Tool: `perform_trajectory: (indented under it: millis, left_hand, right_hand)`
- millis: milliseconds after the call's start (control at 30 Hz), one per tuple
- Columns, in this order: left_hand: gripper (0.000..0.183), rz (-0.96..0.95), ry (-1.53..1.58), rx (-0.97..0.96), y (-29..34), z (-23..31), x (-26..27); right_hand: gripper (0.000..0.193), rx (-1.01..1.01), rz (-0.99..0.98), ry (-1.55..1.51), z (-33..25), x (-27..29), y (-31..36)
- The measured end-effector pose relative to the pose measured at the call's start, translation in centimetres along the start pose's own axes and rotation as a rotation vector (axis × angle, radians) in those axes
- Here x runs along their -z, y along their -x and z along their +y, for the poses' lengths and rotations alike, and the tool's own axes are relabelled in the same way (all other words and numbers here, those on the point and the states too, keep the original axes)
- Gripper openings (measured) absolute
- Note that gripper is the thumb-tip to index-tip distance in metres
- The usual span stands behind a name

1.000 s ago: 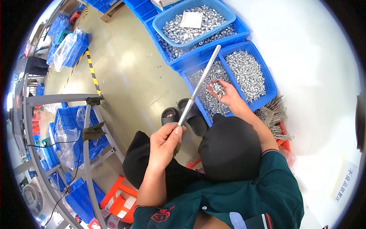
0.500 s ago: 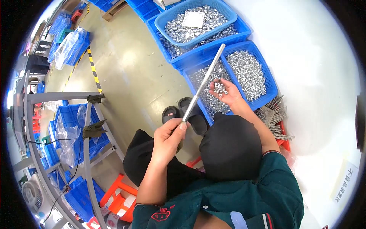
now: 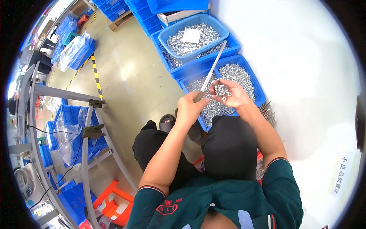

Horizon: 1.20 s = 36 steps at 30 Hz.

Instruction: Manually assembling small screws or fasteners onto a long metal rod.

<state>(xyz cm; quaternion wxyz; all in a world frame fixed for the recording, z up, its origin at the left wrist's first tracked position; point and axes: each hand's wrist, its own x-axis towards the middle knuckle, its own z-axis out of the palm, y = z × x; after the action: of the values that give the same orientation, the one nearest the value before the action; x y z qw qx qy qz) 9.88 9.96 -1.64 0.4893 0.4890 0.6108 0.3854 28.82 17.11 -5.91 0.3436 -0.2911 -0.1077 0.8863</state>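
Observation:
My left hand [image 3: 191,108] is closed round the lower end of a long silvery metal rod [image 3: 215,65], which points up and away to the right. Close beside it, my right hand [image 3: 239,94] is cupped palm up. Small shiny metal nuts [image 3: 220,90] lie in that palm and against its fingers. Both hands are above a blue crate [image 3: 260,88] with two compartments, each holding many small metal parts. The rod passes over its left compartment, and my right hand partly hides the divider.
Behind stands a larger blue crate [image 3: 233,49] with a light blue basket [image 3: 162,35] of metal pieces in it. A white wall [image 3: 305,76] borders the right. A grey metal frame [image 3: 65,92] and an orange-red stool [image 3: 111,198] stand at left. Thin metal rods [image 3: 268,113] lie beside the crate.
My left hand has moved up and right with the rod, coming close to my right hand. My right hand still cups the nuts. The view has shifted slightly.

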Motion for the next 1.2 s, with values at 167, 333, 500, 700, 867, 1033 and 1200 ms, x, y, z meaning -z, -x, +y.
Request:
perform_trajectory:
  millis: [167, 333, 500, 700, 867, 1033, 1200]
  left_hand:
    - [0.017, -0.128, 0.141, 0.041, -0.7, -0.3, -1.3]
    - [0.015, -0.123, 0.207, 0.034, -0.9, -0.5, -1.9]
    - [0.019, 0.002, 0.065, -0.033, -1.4, -0.8, -1.8]
    - [0.023, 0.015, -0.053, -0.118, -1.7, -0.9, -2.4]
    - [0.024, 0.031, -0.073, -0.098, -2.0, -0.6, -3.1]
    - [0.026, -0.005, -0.136, -0.043, -2.0, -0.3, -3.2]
    - [0.026, -0.012, -0.090, 0.001, -2.1, -0.6, -3.3]
  right_hand:
    - [0.027, 0.020, 0.023, 0.056, -0.5, -0.4, 1.2]
    - [0.027, 0.042, 0.069, 0.091, -0.3, 0.2, 1.3]
    - [0.025, 0.050, 0.120, 0.012, -0.3, 1.4, 1.1]
    - [0.026, 0.044, 0.092, 0.006, -0.1, 0.8, 1.0]
    - [0.028, 0.053, 0.130, 0.041, 0.1, 0.8, 1.1]
    - [0.026, 0.037, 0.131, 0.072, 0.1, 0.1, 1.4]
    - [0.025, 0.045, 0.217, 0.128, 0.2, -0.7, 1.7]
